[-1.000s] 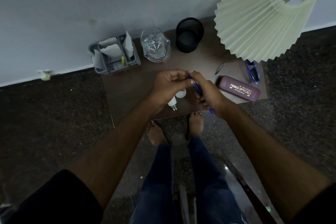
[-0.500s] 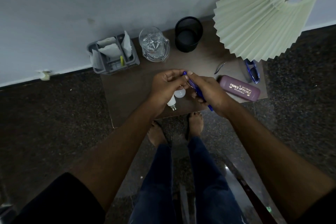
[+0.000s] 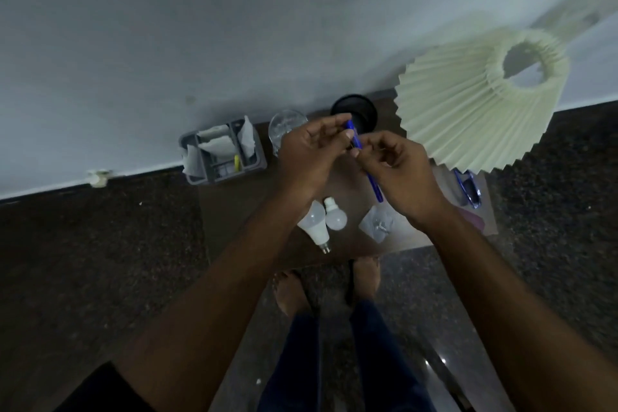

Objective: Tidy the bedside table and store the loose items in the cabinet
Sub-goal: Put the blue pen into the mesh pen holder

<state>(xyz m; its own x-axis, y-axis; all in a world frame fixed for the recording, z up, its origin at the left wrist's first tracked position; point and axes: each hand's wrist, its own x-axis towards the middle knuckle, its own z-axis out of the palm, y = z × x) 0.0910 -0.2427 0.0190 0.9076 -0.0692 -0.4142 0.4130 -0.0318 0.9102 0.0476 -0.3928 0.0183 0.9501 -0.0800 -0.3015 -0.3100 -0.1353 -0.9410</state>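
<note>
Both hands hold a blue pen [image 3: 372,181] above the brown bedside table [image 3: 240,211]. My left hand [image 3: 311,157] pinches its upper end and my right hand [image 3: 398,174] grips its middle. Below them two white light bulbs [image 3: 322,221] lie on the table, beside a small clear plastic packet [image 3: 379,222]. Blue glasses [image 3: 470,187] lie under the lamp shade. My right forearm hides most of the purple glasses case [image 3: 476,221].
A grey caddy [image 3: 222,154] with papers stands at the table's back left, next to a clear glass jug [image 3: 284,125] and a black cup [image 3: 356,110]. A pleated cream lamp shade [image 3: 475,104] overhangs the right side. Dark floor surrounds the table; my bare feet stand at its front edge.
Both hands have lifted the blue pen higher and toward the wall, uncovering the bulbs and the plastic packet. The view has tilted, so the table sits lower in frame.
</note>
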